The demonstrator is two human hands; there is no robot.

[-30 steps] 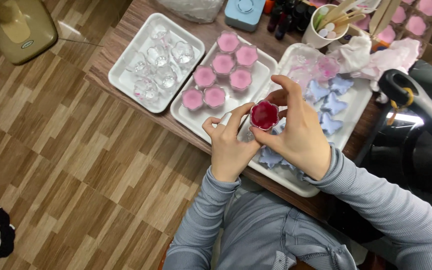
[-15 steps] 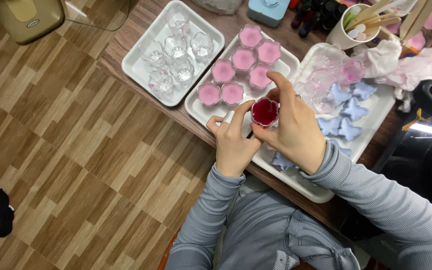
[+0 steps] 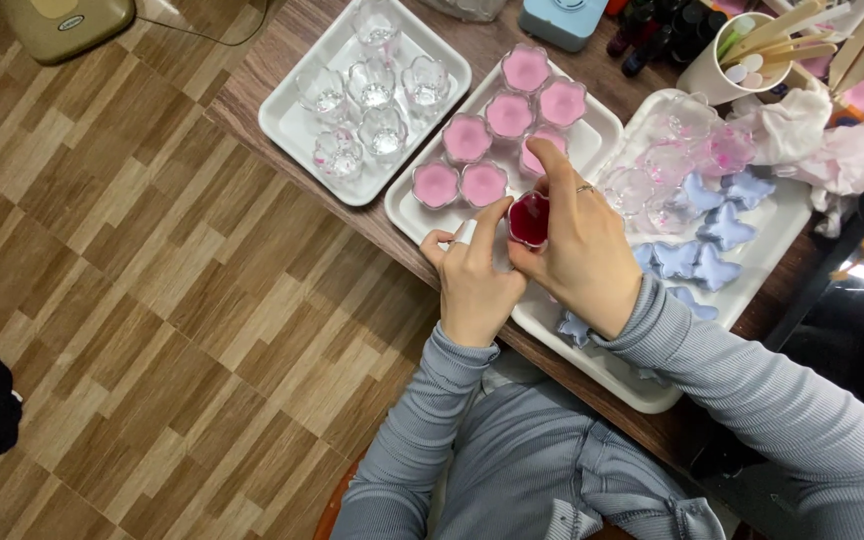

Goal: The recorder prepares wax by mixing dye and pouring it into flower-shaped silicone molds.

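Note:
My right hand (image 3: 582, 245) grips a small glass cup of dark red wax (image 3: 529, 219) over the near edge of the middle white tray (image 3: 404, 211). My left hand (image 3: 472, 280) presses against the cup's left side, its thumb up on the rim, and holds a small white thing that is mostly hidden. Behind the hands, several flower-shaped cups of pink wax (image 3: 486, 114) stand on that tray. Both sleeves are grey and ribbed.
A left white tray (image 3: 287, 125) holds several empty clear glass cups (image 3: 372, 95). A right tray (image 3: 642, 385) carries blue star-shaped pieces (image 3: 712, 240) and clear cups. A paper cup of wooden sticks (image 3: 742, 55), crumpled tissues and a blue box stand at the back. Wood floor lies left.
Both hands and the red cup have stayed together at the middle tray's near edge. The camera view has shifted, so the trays sit further right in frame.

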